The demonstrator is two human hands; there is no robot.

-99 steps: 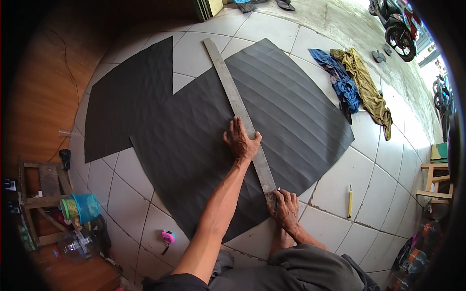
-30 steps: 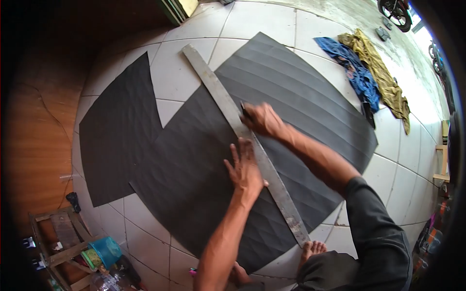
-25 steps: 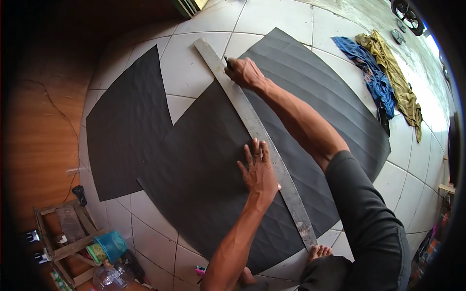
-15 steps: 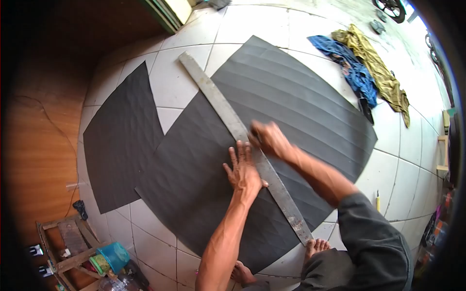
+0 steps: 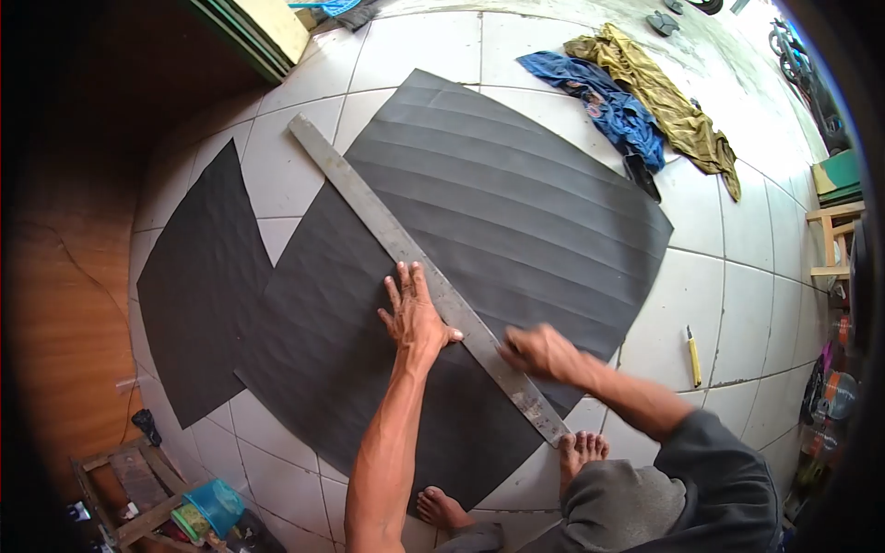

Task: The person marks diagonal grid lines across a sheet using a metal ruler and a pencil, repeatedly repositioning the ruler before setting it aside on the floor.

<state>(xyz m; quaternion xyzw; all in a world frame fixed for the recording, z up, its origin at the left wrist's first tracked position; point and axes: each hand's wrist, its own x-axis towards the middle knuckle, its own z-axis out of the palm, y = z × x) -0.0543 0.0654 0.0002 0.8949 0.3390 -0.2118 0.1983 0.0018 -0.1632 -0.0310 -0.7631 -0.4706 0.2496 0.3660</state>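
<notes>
A long metal straightedge (image 5: 369,205) lies diagonally across a large black ribbed sheet (image 5: 516,194). My left hand (image 5: 417,318) presses flat on sheet and straightedge near its middle, fingers spread, the thumb on the metal. Close to the straightedge's right edge, further down, my right hand (image 5: 539,353) is closed around a small dark object, blurred by motion, too unclear to name. My foot (image 5: 581,449) touches the straightedge's lower end. At the left, another black portion (image 5: 198,286) meets the large sheet beyond a V-shaped gap.
A yellow cutter (image 5: 693,358) lies on the tiles at the right. Blue cloth (image 5: 604,106) and olive cloth (image 5: 678,111) lie at the upper right. A wooden frame (image 5: 138,525) and a teal container (image 5: 215,507) stand at the lower left; a wooden stool (image 5: 834,241) is at the right.
My right hand has moved from the straightedge's upper part down along it toward my foot. My left hand still presses near the middle. The view has shifted, with the sheet now further left.
</notes>
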